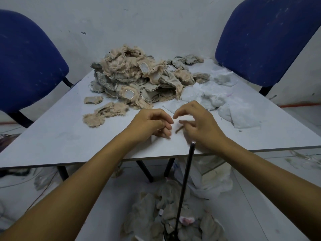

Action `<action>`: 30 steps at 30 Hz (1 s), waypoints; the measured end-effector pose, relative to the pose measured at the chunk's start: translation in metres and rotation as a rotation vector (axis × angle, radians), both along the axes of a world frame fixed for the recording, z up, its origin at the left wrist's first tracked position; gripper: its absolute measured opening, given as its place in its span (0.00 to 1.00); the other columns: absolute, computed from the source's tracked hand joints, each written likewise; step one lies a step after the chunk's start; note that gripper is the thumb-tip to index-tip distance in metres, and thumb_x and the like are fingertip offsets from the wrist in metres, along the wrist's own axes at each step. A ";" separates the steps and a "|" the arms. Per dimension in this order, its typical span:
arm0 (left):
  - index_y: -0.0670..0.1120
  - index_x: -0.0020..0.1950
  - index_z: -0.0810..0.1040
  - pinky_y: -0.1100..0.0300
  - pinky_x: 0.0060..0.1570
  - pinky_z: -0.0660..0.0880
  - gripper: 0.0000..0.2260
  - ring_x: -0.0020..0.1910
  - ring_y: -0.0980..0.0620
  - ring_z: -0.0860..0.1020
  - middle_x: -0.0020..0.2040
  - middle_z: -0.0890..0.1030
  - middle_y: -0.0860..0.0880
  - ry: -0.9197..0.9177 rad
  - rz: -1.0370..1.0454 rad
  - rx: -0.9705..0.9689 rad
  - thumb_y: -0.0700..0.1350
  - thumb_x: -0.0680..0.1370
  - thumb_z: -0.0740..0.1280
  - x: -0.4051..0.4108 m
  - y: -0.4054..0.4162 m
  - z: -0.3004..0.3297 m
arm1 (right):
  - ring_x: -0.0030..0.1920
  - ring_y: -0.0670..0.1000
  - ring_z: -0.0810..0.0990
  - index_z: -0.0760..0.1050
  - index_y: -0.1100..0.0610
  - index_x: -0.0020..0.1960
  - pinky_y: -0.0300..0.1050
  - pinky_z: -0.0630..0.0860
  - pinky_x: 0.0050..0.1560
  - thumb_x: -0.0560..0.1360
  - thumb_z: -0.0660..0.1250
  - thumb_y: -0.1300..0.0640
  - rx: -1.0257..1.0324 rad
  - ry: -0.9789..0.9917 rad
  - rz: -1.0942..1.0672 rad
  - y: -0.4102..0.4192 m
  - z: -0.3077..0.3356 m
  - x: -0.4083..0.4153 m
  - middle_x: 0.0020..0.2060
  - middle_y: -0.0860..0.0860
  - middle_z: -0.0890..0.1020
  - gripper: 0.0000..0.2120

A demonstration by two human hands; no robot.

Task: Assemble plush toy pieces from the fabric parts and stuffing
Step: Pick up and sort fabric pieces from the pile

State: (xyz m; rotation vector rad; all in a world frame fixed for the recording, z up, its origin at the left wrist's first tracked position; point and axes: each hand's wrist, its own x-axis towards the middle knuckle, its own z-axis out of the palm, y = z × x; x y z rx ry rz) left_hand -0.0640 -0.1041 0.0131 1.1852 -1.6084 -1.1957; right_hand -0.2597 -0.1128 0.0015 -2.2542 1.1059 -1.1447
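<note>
- Where the table (60, 136) filled the middle of the view, two blue chairs (26, 66) stood behind it against the wall, one at each far corner.
- A big heap of fabric pieces (132, 75), beige and grey with frayed edges, sat at the far centre of the table, with a few loose beige pieces (104, 113) just in front of it.
- White stuffing (217, 94) lay spread to the right of the heap, reaching the near right part of the table.
- More fabric pieces lay in a pile on the floor (173, 214) below the table's near edge, and a thin dark rod (185, 180) rose through them toward the right wrist.
- The left hand (149, 123) rested on the table with its fingers curled inward; whether they pinched anything could not be told.
- The right hand (199, 124) hovered just beside it, fingers loosely bent and spread, holding nothing plainly visible.
- A small brown scrap (178, 130) lay on the table between the two hands, too small and blurred to identify.
- The step looked like an early one, handling one small piece; the next move would likely call for a fine pinch on that scrap, or a reach for a fresh piece.
- The rod's foot and the floor pile were partly cut off at the bottom.
</note>
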 end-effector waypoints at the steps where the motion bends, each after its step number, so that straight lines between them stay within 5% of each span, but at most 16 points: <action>1: 0.39 0.46 0.81 0.56 0.41 0.80 0.15 0.39 0.46 0.83 0.40 0.83 0.41 -0.030 0.061 -0.032 0.26 0.75 0.57 0.000 0.000 -0.003 | 0.54 0.47 0.77 0.79 0.55 0.50 0.37 0.76 0.55 0.71 0.60 0.76 -0.022 -0.042 -0.024 -0.002 0.000 -0.001 0.50 0.51 0.76 0.20; 6: 0.49 0.47 0.82 0.61 0.46 0.76 0.14 0.45 0.54 0.79 0.44 0.82 0.50 -0.457 0.249 -0.303 0.33 0.75 0.61 0.002 0.007 -0.007 | 0.50 0.50 0.79 0.75 0.52 0.52 0.47 0.77 0.50 0.70 0.63 0.74 -0.046 0.181 -0.297 -0.008 -0.010 0.001 0.48 0.47 0.78 0.20; 10: 0.48 0.48 0.82 0.62 0.49 0.71 0.11 0.50 0.52 0.76 0.50 0.79 0.50 -0.621 0.352 -0.396 0.36 0.76 0.62 0.009 0.012 -0.005 | 0.44 0.51 0.85 0.74 0.51 0.55 0.44 0.80 0.45 0.67 0.54 0.75 0.276 -0.087 0.118 -0.003 -0.004 0.000 0.41 0.51 0.85 0.26; 13: 0.48 0.52 0.79 0.50 0.59 0.67 0.07 0.61 0.44 0.70 0.58 0.74 0.45 -0.863 0.567 -0.425 0.42 0.77 0.64 0.028 0.013 -0.009 | 0.45 0.49 0.85 0.74 0.51 0.57 0.41 0.79 0.45 0.67 0.53 0.74 0.263 -0.140 0.113 -0.002 -0.002 -0.004 0.42 0.51 0.85 0.28; 16: 0.50 0.66 0.72 0.39 0.66 0.58 0.18 0.71 0.36 0.58 0.72 0.61 0.39 -1.215 0.715 -0.182 0.52 0.77 0.62 0.045 0.013 -0.012 | 0.47 0.44 0.82 0.75 0.51 0.57 0.31 0.74 0.47 0.68 0.54 0.76 0.183 0.015 0.035 -0.002 -0.004 0.000 0.44 0.48 0.83 0.28; 19: 0.51 0.75 0.61 0.36 0.72 0.51 0.27 0.76 0.33 0.50 0.78 0.52 0.36 -1.150 0.682 0.150 0.60 0.78 0.56 0.055 0.012 -0.013 | 0.46 0.45 0.82 0.75 0.50 0.57 0.35 0.76 0.48 0.69 0.54 0.76 0.175 0.036 0.017 -0.002 -0.002 0.003 0.44 0.48 0.82 0.28; 21: 0.51 0.75 0.59 0.37 0.73 0.53 0.26 0.75 0.32 0.53 0.77 0.55 0.35 -1.100 0.641 0.174 0.59 0.79 0.55 0.057 0.012 -0.015 | 0.44 0.45 0.82 0.74 0.51 0.58 0.37 0.78 0.47 0.69 0.54 0.76 0.173 0.002 0.005 -0.003 -0.001 0.003 0.44 0.49 0.81 0.27; 26: 0.48 0.63 0.71 0.49 0.58 0.68 0.13 0.61 0.42 0.68 0.64 0.71 0.42 -0.919 0.546 -0.269 0.42 0.79 0.61 0.040 0.018 -0.017 | 0.45 0.51 0.79 0.75 0.51 0.56 0.49 0.78 0.48 0.70 0.57 0.74 0.017 0.031 -0.207 -0.007 -0.005 0.002 0.44 0.46 0.79 0.24; 30: 0.50 0.57 0.75 0.52 0.53 0.72 0.15 0.53 0.48 0.72 0.51 0.75 0.49 -0.720 0.349 -0.427 0.34 0.74 0.62 0.027 0.018 -0.016 | 0.45 0.50 0.80 0.73 0.50 0.57 0.51 0.77 0.47 0.71 0.58 0.73 0.040 0.075 -0.245 -0.011 -0.008 0.001 0.44 0.46 0.78 0.23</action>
